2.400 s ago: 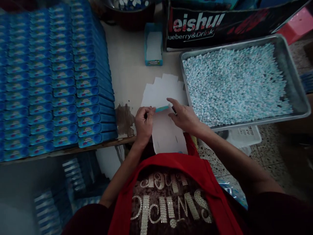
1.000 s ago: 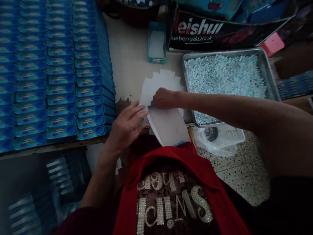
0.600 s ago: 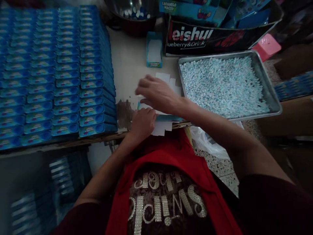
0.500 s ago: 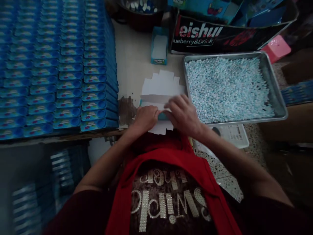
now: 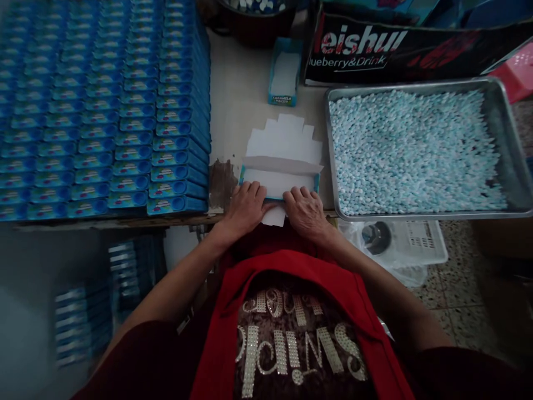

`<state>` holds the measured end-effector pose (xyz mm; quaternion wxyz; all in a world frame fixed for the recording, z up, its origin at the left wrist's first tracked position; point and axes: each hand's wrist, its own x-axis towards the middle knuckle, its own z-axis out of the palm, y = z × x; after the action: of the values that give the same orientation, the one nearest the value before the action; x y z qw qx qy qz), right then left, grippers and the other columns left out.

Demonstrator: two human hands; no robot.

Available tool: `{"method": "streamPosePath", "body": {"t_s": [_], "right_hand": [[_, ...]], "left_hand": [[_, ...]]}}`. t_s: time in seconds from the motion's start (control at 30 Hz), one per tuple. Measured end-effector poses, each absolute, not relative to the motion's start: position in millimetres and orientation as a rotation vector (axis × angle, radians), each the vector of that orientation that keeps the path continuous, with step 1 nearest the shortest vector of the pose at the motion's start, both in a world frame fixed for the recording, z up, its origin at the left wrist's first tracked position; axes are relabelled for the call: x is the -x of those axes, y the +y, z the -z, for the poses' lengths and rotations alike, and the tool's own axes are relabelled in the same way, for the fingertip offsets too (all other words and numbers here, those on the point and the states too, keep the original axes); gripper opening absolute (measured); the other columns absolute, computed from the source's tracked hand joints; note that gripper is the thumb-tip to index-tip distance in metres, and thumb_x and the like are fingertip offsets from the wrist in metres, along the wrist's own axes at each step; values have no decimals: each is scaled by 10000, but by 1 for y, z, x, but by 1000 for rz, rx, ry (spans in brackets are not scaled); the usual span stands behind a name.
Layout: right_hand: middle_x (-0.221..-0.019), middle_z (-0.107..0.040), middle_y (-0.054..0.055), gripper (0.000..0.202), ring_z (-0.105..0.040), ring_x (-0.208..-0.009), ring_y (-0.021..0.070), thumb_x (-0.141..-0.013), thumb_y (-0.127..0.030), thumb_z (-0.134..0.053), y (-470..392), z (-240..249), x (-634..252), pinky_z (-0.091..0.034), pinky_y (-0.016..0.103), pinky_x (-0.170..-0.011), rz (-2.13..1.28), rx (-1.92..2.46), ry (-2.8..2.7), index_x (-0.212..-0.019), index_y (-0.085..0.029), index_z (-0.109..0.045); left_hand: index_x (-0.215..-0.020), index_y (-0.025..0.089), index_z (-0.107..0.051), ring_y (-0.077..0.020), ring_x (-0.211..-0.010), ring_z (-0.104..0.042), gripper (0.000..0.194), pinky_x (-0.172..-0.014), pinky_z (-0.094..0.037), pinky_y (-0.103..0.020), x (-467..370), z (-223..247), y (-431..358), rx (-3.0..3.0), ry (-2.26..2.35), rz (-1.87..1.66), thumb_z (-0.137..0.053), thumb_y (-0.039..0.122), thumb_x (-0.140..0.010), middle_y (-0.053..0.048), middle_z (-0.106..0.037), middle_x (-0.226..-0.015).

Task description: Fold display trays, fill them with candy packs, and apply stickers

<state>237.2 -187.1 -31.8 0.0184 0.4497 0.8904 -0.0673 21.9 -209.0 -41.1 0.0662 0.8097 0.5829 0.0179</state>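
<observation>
A partly folded cardboard box [image 5: 278, 176], white inside and blue outside, lies at the table's front edge. Its stepped white flap stands out on the far side, and a smaller flap hangs toward me. My left hand [image 5: 245, 206] grips the near wall at the left, fingers curled over the rim and thumb below. Toward the right end of that same wall, my right hand [image 5: 307, 212] has its fingers bent over the edge; its thumb is hidden. The inside of the box shows only bare white card.
Many blue boxes [image 5: 179, 172] stand in tight rows at left. A metal tray [image 5: 333, 161] of small pale-blue and white candies lies at right. Behind are a formed blue box [image 5: 284, 75], a dark pot [image 5: 256, 25] and a black carton [image 5: 358, 53].
My right hand has come down from above the box onto its near wall. The near side, bent up between the hands before, now runs straight. The view has shifted slightly.
</observation>
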Motion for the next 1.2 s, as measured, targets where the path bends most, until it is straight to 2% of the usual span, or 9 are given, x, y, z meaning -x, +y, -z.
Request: {"method": "streamPosePath", "body": {"t_s": [0.17, 0.33, 0.47, 0.57, 0.7, 0.8, 0.9, 1.03, 1.2], "right_hand": [[-1193, -726, 195, 333, -628, -1125, 333, -1142, -399, -463, -182, 27, -226, -423, 403, -855, 339, -1465, 2660, -1215, -147, -668], [-1208, -763, 175, 313, -693, -1127, 316, -1123, -419, -547, -173, 12, -234, -472, 368, -832, 510, -1431, 2610, -1212, -162, -703], [-1250, -791, 93, 327, -717, -1131, 246, -1118, -227, -499, -146, -34, -267, -526, 361, -934, 893, -1052, 2778, -1364, -230, -713], [-1456, -721, 47, 559, -587, -1415, 291, -1014, -43, -504, -116, -62, -288, -480, 501, -1121, 703, -965, 3031, -1452, -332, -695], [-1423, -726, 9, 351, -503, -1486, 320, -982, -84, -624, -94, -55, -292, -421, 555, -1164, 533, -765, 3103, -1131, -333, -821], [-1256, -763, 73, 298, -593, -1278, 294, -1044, -147, -575, -106, -34, -286, -446, 485, -1097, 518, -746, 3106, -1136, -295, -817], [-1174, -730, 127, 413, -594, -1120, 287, -1091, -154, -435, -134, -16, -281, -460, 439, -1010, 505, -951, 3127, -1342, -234, -753], [-1177, -710, 121, 468, -601, -1098, 272, -1103, -140, -369, -159, 1, -269, -485, 424, -996, 689, -1162, 3118, -1476, -217, -641], [-1367, -673, 140, 271, -559, -1268, 319, -1103, -235, -513, -169, 27, -252, -435, 512, -1125, 226, -1376, 3124, -1295, -229, -706]], "left_hand": [[-1057, 172, -718, -388, -1082, -628, 359, -875, -463, -483, -23, 45, -188, -2431, 1722, 28, -524, 470, -1100, -205, -723, -1060], [-1040, 199, -734, -336, -1037, -653, 150, -863, -478, -439, -18, 35, -189, -2494, 1591, 49, -613, 286, -1047, -161, -738, -1041], [-959, 243, -764, -293, -967, -676, 266, -1054, -467, -516, -6, 15, -175, -2538, 1306, -24, -583, 57, -903, -91, -736, -964], [-783, 247, -726, -292, -999, -675, 284, -1144, -444, -546, 3, 2, -141, -2545, 1139, -8, -564, 16, -814, -69, -717, -891], [-696, 226, -682, -342, -1345, -600, 216, -1226, -410, -554, -5, -23, -94, -2568, 994, -44, -616, 57, -813, -83, -748, -1162], [-1003, 224, -774, -344, -1528, -486, 245, -1311, -300, -605, -16, -49, -101, -2612, 1129, -281, -592, 87, -910, -70, -665, -1452], [-1275, 189, -731, -356, -1339, -630, 286, -1148, -482, -545, -24, -60, -155, -2568, 1468, -378, -563, 199, -1044, -163, -690, -1388], [-1079, 182, -742, -351, -1071, -706, 296, -941, -522, -474, -31, -27, -220, -2354, 1815, -244, -516, 370, -1114, -164, -770, -1068], [-1128, 179, -699, -303, -950, -706, 372, -842, -487, -402, -40, 24, -200, -2007, 1990, -127, -391, 383, -1159, -125, -758, -968]]}}
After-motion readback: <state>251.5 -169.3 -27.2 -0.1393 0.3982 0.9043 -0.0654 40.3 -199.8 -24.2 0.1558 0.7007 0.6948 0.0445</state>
